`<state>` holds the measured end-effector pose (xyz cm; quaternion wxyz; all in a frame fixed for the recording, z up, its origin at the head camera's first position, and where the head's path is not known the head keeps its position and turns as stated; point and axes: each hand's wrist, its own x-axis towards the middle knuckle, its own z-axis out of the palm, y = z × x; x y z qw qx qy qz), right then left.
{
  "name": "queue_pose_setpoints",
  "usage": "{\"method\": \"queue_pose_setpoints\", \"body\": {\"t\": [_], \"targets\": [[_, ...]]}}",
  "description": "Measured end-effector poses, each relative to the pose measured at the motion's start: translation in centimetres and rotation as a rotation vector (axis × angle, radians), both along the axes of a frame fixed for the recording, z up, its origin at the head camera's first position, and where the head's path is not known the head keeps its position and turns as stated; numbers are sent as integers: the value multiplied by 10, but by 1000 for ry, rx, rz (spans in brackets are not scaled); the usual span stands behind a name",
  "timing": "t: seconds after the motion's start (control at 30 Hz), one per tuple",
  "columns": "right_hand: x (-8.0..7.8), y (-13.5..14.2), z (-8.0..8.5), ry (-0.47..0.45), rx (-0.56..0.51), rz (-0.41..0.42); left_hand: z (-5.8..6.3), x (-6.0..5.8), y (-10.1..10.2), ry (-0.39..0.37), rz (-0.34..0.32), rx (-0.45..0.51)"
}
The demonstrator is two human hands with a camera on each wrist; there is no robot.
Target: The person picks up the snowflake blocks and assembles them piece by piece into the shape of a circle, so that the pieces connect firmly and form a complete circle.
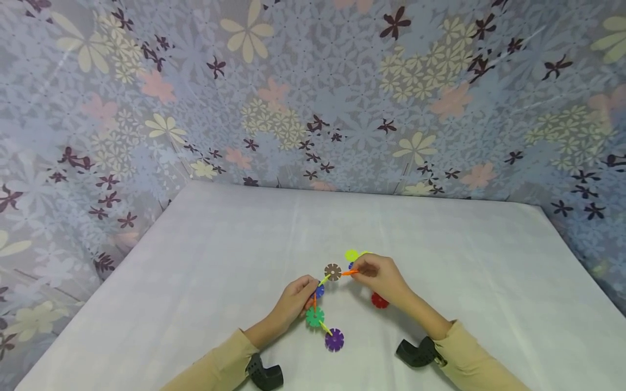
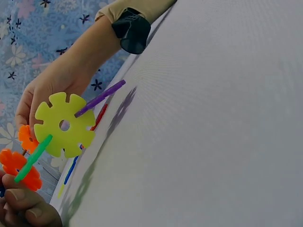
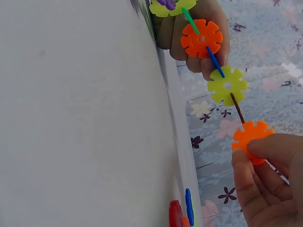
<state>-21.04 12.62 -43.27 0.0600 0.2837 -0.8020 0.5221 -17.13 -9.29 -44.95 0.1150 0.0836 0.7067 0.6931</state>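
Several notched plastic discs are slotted together at angles into a chain between the two hands. My left hand [image 1: 295, 297] grips the chain near a blue disc [image 1: 319, 290]. From there, a green disc [image 1: 315, 316] and a purple disc [image 1: 335, 340] hang toward the front, joined by discs seen edge-on. On the other side a brown disc [image 1: 333, 272] leads to an orange disc [image 3: 253, 142], pinched between thumb and fingers of my right hand [image 1: 381, 277]. In the left wrist view, a yellow-green disc [image 2: 61, 125] of the chain is close to the camera.
Loose on the white-covered table [image 1: 235, 233] lie a red disc [image 1: 379, 301], a yellow disc [image 1: 351, 255] and a blue one, partly hidden behind the right hand. Flower-patterned cloth [image 1: 313, 98] rises behind the table. Each wrist carries a black device [image 1: 417, 352].
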Motion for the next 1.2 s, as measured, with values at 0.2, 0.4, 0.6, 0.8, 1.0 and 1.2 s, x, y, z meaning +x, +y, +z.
{"method": "queue_pose_setpoints", "body": {"t": [0.2, 0.4, 0.6, 0.8, 1.0, 1.2], "targets": [[0, -1, -1, -5, -44, -12, 0, 0, 0, 23, -17, -8], [1, 0, -1, -94, -43, 4, 4, 0, 0, 6, -13, -26], [4, -1, 5, -158, -52, 50, 24, 10, 1, 29, -19, -35], [13, -4, 22, -164, -83, 124, 28, 12, 1, 58, -72, -39], [13, -2, 20, -161, -77, 176, 26, 11, 0, 106, -110, -73], [12, -3, 16, -27, -84, 211, 25, 11, -1, 174, -137, -95]]}}
